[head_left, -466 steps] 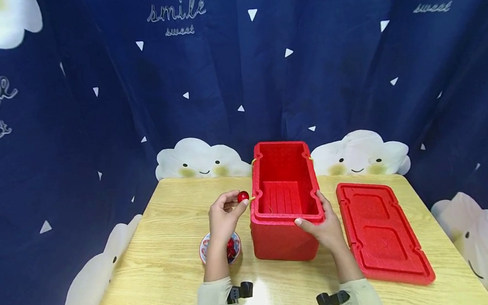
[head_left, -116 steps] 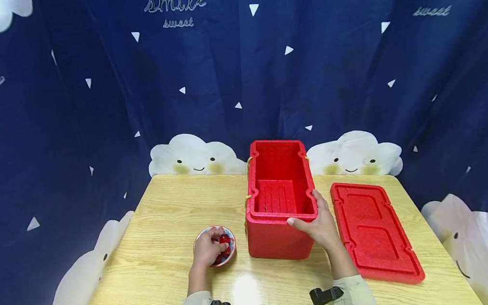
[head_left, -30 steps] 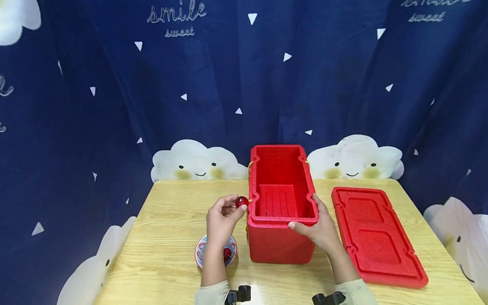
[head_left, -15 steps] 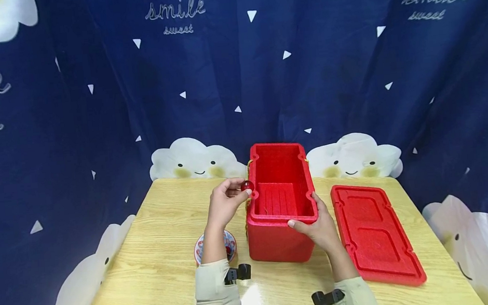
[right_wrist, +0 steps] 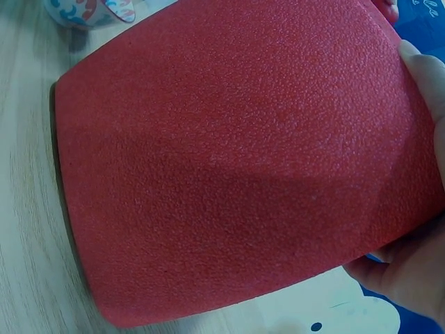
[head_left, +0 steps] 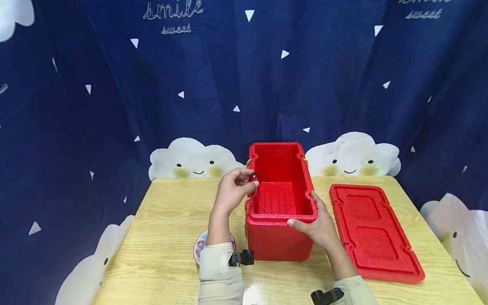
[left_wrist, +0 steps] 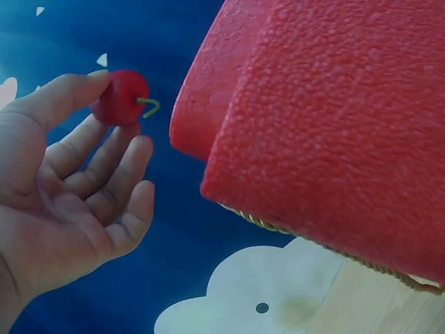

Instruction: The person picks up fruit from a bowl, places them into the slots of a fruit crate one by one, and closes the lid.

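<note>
Between thumb and fingertips, my left hand (head_left: pixel 233 190) pinches a glossy red cherry (head_left: pixel 253 176) with a short green stem, plainly seen in the left wrist view. In the head view the cherry overlaps the inside of the open red foam box (head_left: pixel 280 239), just past its left rim. My right hand (head_left: pixel 322 225) grips the box's near right corner, thumb on the front rim and fingers along the right side. A small patterned bowl (head_left: pixel 201 247) stands left of the box, largely covered by the left forearm, its contents hidden.
The red lid (head_left: pixel 373 231) lies flat on the wooden table (head_left: pixel 150 277), right of the box. Gold cord (left_wrist: pixel 261 221) runs along the box's side. A dark blue curtain (head_left: pixel 202 78) with white clouds hangs behind the table.
From the bowl 3.9 s ago, my left hand has carried a cherry up and right, across the box's left rim. Earlier it held another cherry beside that rim. The right hand keeps its grip.
</note>
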Available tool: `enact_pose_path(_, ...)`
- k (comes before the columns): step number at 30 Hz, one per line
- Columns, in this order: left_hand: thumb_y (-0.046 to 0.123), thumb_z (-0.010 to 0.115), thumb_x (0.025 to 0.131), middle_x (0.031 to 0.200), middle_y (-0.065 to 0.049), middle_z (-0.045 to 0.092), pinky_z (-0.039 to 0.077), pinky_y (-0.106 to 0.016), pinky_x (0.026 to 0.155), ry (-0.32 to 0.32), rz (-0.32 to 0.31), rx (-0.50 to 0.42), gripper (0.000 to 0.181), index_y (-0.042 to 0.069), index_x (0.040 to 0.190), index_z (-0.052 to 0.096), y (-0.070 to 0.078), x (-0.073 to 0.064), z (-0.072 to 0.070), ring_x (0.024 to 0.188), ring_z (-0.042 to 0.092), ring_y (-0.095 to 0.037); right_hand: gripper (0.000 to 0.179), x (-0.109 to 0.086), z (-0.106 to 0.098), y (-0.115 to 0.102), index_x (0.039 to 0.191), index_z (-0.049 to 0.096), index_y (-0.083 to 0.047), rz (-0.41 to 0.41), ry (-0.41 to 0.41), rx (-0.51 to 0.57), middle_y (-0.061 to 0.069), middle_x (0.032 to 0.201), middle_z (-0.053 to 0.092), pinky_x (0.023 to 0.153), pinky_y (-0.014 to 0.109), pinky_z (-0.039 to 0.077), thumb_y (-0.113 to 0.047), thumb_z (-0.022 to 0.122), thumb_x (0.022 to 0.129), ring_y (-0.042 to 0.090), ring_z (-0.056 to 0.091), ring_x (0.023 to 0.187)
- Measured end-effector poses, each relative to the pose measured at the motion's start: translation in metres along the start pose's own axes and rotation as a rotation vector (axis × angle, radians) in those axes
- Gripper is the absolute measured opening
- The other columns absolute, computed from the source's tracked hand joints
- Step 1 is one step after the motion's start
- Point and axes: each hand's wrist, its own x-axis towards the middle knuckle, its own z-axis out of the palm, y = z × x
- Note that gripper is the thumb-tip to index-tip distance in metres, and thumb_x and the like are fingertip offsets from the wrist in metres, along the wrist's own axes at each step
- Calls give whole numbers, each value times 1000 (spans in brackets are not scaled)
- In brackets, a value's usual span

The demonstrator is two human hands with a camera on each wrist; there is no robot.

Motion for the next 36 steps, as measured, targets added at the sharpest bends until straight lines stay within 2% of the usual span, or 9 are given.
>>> enact_pose_path(7, 8, 72, 78, 93, -8, 62, 52, -32, 69, -141, -22, 93, 33, 3, 109, 65, 4, 14, 2, 83, 58, -22, 107, -2, 0, 3, 148, 15, -11, 0, 0, 10, 15, 138, 37, 83, 45, 48, -28, 84, 67, 32, 42, 118)
enact_pose_path(16, 11, 72, 78, 91, -7, 63, 52, -33, 72, -261, -46, 129, 31, 4, 108, 66, 13, 34, 5, 84, 59, -21, 106, -1, 0, 2, 148, 15, -11, -21, 2, 17, 15, 137, 37, 83, 45, 48, -27, 83, 68, 32, 42, 118)
enact_pose_path(18, 11, 72, 78, 93, -6, 65, 53, -34, 72, -297, -67, 119, 31, 5, 108, 66, 13, 38, 5, 84, 59, -21, 106, -1, -1, 2, 148, 15, -11, -23, -2, 21, 15, 137, 37, 84, 45, 48, -27, 83, 68, 32, 42, 118)
enact_pose_path(23, 9, 70, 80, 98, -6, 66, 52, -36, 76, -449, -130, 43, 32, 3, 111, 65, 7, 50, 12, 87, 60, -23, 105, 0, -1, 0, 148, 14, -10, -24, -2, 8, 15, 138, 37, 85, 45, 47, -26, 82, 69, 31, 42, 118)
enact_pose_path(25, 7, 70, 80, 98, -8, 66, 51, -35, 77, -491, -151, 27, 32, 3, 112, 65, 6, 55, 16, 88, 60, -24, 105, 0, 0, 0, 148, 14, -10, -24, -2, 8, 15, 137, 37, 85, 45, 47, -26, 82, 69, 31, 42, 117)
enact_pose_path(32, 8, 71, 79, 101, -5, 66, 50, -31, 79, -554, -243, 7, 33, 5, 112, 66, 3, 67, 22, 92, 60, -20, 106, 1, 1, 1, 147, 15, -11, -16, -9, 18, 14, 136, 38, 84, 44, 48, -27, 83, 68, 31, 43, 117)
enact_pose_path(36, 8, 71, 79, 102, -5, 65, 51, -31, 78, -600, -273, 17, 33, 5, 111, 66, 6, 75, 24, 93, 60, -21, 106, 2, 1, 0, 148, 14, -11, -15, -13, 17, 15, 136, 38, 84, 44, 48, -28, 82, 69, 32, 42, 117)
